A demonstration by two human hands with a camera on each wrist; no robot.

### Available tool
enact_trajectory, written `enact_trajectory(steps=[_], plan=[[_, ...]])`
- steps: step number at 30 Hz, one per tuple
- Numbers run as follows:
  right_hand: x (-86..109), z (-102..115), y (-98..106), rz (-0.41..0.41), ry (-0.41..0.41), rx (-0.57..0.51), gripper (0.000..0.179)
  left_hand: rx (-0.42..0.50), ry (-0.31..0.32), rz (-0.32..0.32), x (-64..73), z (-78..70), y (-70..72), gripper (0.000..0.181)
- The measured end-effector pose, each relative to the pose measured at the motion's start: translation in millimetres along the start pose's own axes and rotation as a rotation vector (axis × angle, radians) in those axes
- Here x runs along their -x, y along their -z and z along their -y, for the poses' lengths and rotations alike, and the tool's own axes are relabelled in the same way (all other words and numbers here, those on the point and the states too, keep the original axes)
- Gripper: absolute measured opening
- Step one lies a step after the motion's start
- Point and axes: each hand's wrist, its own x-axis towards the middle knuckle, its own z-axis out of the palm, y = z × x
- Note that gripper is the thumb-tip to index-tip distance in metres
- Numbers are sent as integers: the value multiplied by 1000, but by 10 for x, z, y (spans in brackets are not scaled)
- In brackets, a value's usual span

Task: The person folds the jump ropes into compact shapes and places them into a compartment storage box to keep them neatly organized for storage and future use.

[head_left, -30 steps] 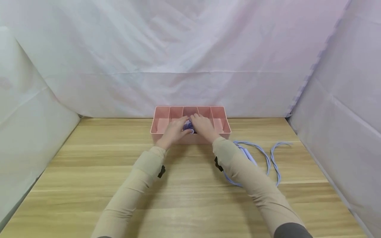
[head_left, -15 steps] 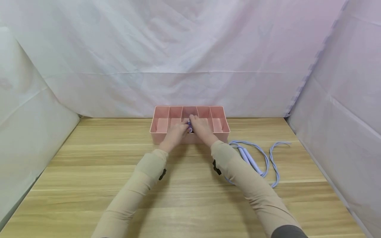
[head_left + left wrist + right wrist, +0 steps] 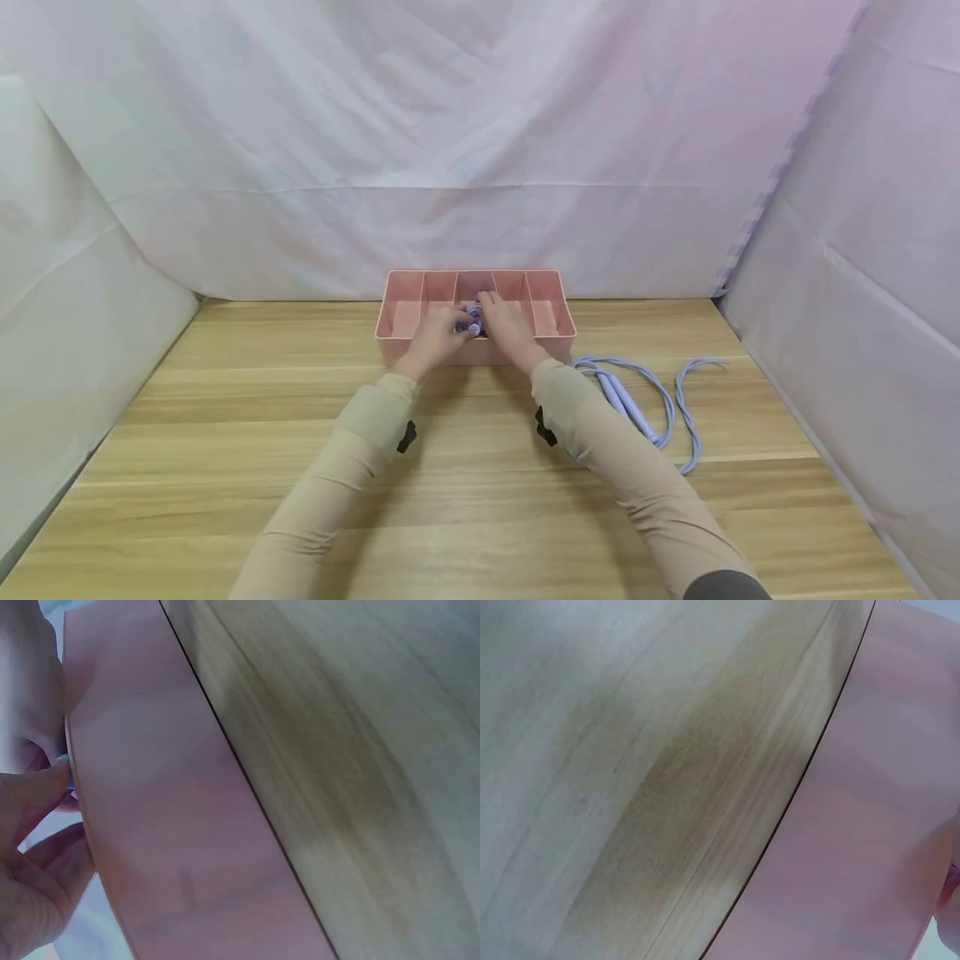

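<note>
Left hand (image 3: 433,337) is now sitting slightly back from the right hand (image 3: 510,327) compared with half a second ago, and more of the purple-blue bundle (image 3: 474,322) is showing between them. Bundle is sitting in the middle compartment of the five-compartment pink box (image 3: 468,355), near the front wall, its pale round end facing the camera.

Left hand is pinching: thumb and fingers are bending in on the bundle's left side, gap nearly closed. Left wrist view is showing the thumb tip pressing a blue sliver (image 3: 70,774) at the box rim. Right hand is reaching over the bundle's right side, fingers bending down; can't tell if it is gripping or just touching, as the right wrist view is catching only a bit of hand at the edge.

Box is standing upright on the wood-grain table (image 3: 300,408), near the white cloth backdrop (image 3: 420,150). Light-blue rope (image 3: 667,393) is lying in loops to the right of the box, two pale handles (image 3: 628,408) side by side, part of it passing behind the right sleeve (image 3: 637,475).
</note>
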Motion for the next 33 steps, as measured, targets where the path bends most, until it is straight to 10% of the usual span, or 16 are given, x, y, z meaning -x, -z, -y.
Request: enact_trajectory(steps=[14,24,33], plan=[[18,-38,-10,-110,145,-1,13,-191,102,-52,-33,-185,12,14],[128,0,63,184,156,100,40,-430,-109,60,104,-133,-70,23],[141,10,97,266,55,132,45,-469,-111,61,279,-62,-184,48]])
